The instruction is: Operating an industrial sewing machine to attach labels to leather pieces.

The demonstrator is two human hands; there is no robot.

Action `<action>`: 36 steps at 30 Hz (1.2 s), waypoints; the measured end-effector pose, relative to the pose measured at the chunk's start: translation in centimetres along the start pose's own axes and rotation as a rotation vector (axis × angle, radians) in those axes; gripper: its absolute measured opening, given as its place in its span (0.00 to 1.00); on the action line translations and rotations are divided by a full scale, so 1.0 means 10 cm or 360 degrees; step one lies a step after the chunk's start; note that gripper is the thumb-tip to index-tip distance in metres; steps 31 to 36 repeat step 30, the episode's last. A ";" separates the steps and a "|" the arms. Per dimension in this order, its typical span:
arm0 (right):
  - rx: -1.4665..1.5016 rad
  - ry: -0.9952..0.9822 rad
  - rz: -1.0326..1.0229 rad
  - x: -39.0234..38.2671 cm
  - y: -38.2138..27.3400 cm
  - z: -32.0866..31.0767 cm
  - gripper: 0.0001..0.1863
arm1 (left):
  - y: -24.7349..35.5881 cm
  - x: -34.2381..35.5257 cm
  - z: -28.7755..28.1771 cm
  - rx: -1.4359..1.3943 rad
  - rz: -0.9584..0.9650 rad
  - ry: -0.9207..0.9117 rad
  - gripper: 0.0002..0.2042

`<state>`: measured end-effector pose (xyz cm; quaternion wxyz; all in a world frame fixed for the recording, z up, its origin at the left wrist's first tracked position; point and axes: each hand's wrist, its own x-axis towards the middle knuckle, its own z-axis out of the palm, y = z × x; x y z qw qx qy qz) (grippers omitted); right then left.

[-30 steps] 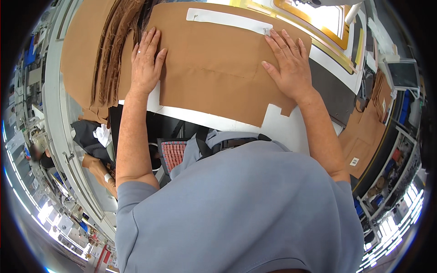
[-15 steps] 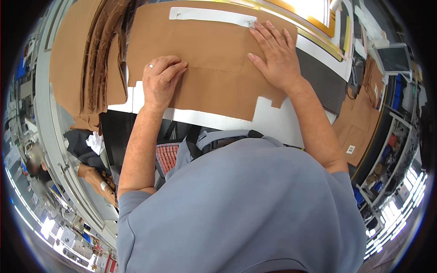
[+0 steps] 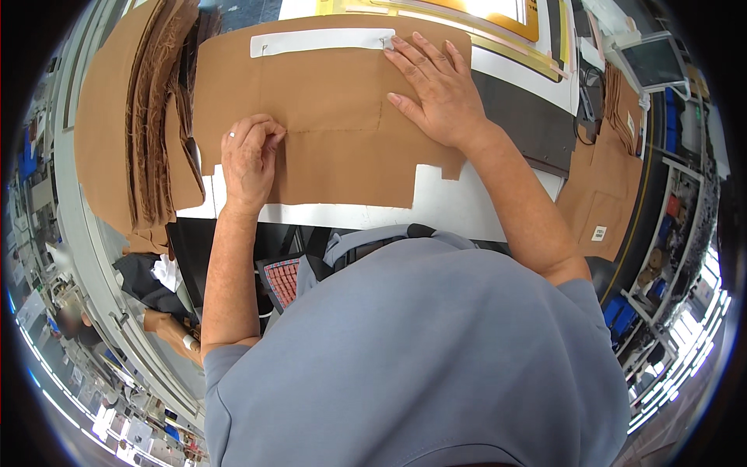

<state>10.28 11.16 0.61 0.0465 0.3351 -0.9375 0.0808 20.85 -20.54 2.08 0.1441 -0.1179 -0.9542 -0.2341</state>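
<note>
A brown fabric panel (image 3: 334, 89) lies spread over a white work surface, with a dashed line of marks running across its middle and turning up at the right. Along its far edge sits a white strip (image 3: 319, 41), with a small dark mark near each end. My right hand (image 3: 440, 97) rests flat and open on the panel, its fingertips by the strip's right end. On the left, my left hand (image 3: 250, 159) is closed in a pinch at the left end of the dashed line. Whatever its fingertips hold, if anything, is too small to make out.
A thick stack of brown fabric pieces (image 3: 117, 124) stands to the left. Beyond the panel is a yellow-edged frame (image 3: 537, 58), with a small screen (image 3: 654, 62) at the far right. More brown pieces (image 3: 603, 202) lie on the right, and a white crumpled cloth (image 3: 166, 272) lies lower left.
The panel and both hands appear further left in the view, as does much of the scene. My left hand keeps its pinch and my right hand stays flat on the fabric.
</note>
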 end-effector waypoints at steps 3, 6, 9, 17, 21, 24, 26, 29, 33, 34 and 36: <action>-0.0012 -0.0034 0.0007 0.01 -0.01 -0.02 0.32 | 0.01 -0.02 -0.02 -0.0012 -0.0045 -0.0047 0.07; -0.0022 -0.0032 0.0004 0.01 -0.01 -0.02 0.32 | 0.01 -0.03 -0.03 0.0025 -0.0068 -0.0069 0.07; -0.0023 -0.0038 0.0009 0.01 0.00 -0.01 0.32 | -0.01 -0.04 -0.05 0.0071 -0.0112 -0.0060 0.06; -0.0050 -0.0028 0.0011 -0.01 0.01 -0.01 0.32 | 0.32 0.01 0.04 0.0032 -0.0076 0.0125 0.11; -0.0021 0.0008 0.0000 -0.02 0.02 0.01 0.32 | 0.93 0.24 0.28 -0.0061 0.0223 -0.0225 0.21; 0.0010 0.0054 -0.0036 -0.01 0.01 0.02 0.31 | 1.20 0.37 0.55 0.0008 0.0103 -0.0157 0.26; 0.0011 0.0022 -0.0045 -0.01 0.00 -0.02 0.31 | 1.19 0.34 0.63 0.0155 0.0009 -0.0269 0.29; 0.0010 -0.0067 -0.0056 0.02 0.03 -0.07 0.31 | 1.24 0.29 0.62 0.0258 -0.0053 -0.0367 0.31; 0.0003 -0.0113 -0.0058 0.05 0.06 -0.08 0.32 | 1.24 0.28 0.60 0.0284 -0.0074 -0.0388 0.32; 0.0003 -0.0113 -0.0058 0.05 0.06 -0.08 0.32 | 1.24 0.28 0.60 0.0284 -0.0074 -0.0388 0.32; 0.0003 -0.0113 -0.0058 0.05 0.06 -0.08 0.32 | 1.24 0.28 0.60 0.0284 -0.0074 -0.0388 0.32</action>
